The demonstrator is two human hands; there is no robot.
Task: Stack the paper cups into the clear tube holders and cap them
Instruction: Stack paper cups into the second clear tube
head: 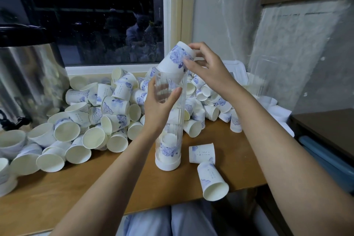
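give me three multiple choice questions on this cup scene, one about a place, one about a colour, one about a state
1. Where does the clear tube stand?
A. on the wooden table
B. on the window sill
C. on the metal urn

2. What colour is the print on the cup in the right hand?
A. red
B. blue
C. green

3. How does that cup sit at the tube's mouth?
A. fully sunk to the bottom
B. upright with its opening up
C. tilted, opening down, only partly in

Answers
1. A: the tube's white base rests on the wooden table, with the left hand in a grip round its upper part.
2. B: a blue flower pattern shows on the white cup.
3. C: its closed bottom points up and to the right while its rim is just inside the tube's mouth.
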